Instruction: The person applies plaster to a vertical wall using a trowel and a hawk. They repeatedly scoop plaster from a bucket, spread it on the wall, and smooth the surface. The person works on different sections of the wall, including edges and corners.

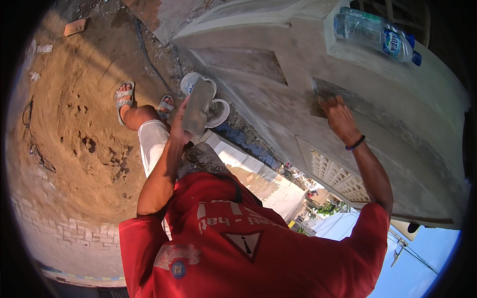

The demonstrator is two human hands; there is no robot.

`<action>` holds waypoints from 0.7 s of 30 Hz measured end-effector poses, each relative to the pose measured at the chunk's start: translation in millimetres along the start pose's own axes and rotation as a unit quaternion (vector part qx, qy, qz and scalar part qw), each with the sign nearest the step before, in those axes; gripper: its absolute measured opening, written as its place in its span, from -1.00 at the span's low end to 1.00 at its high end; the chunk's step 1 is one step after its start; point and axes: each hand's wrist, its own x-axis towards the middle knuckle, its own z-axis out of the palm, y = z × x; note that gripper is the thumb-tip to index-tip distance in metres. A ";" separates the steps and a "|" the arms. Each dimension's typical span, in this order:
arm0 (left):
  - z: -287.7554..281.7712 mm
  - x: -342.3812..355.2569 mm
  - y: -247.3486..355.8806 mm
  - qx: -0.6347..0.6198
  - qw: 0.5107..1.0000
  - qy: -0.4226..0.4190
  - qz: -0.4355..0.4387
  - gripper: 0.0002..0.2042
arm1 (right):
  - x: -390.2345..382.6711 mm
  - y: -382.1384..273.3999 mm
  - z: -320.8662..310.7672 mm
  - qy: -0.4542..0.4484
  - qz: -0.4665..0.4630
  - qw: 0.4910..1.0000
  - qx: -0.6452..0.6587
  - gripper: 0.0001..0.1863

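Note:
My left hand (pixel 181 126) grips a flat grey rectangular board (pixel 198 107) by its edge, with the thumb and fingers wrapped round it. Grey smears cover the board. On the other side, my right hand (pixel 340 118) is closed against the grey plastered wall (pixel 293 107), at the end of a darker recessed panel (pixel 382 116). Its fingers hold a small flat grey tool (pixel 317 105) pressed to the wall; the handle is hidden. Behind the board stand white buckets (pixel 218 114), partly covered by it.
Plastic bottles (pixel 367 31) lie on the wall's ledge at the upper right. Brown sandy ground (pixel 84 114) spreads on the left, with a brick (pixel 76 27) at its far end. A ditch with dark water (pixel 248 144) runs along the wall's foot. Patterned vent blocks (pixel 335 174) pierce the wall.

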 end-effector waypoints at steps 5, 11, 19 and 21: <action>4.9 -4.0 4.7 0.003 1.000 -0.002 0.001 -0.47 | 5.9 3.9 -0.7 -0.016 0.012 0.999 -0.025 -0.54; -0.3 -1.4 16.8 0.025 0.999 0.024 -0.008 -0.48 | -30.1 20.2 -46.0 -0.037 0.068 0.996 -0.041 -0.58; 14.1 -3.4 21.8 0.074 0.996 0.039 0.003 -0.46 | -28.2 3.1 -51.7 0.006 0.003 0.999 0.036 -0.60; 12.4 -3.2 21.7 0.080 0.996 0.030 0.002 -0.46 | -16.3 -2.8 -36.6 -0.006 0.035 0.998 0.058 -0.61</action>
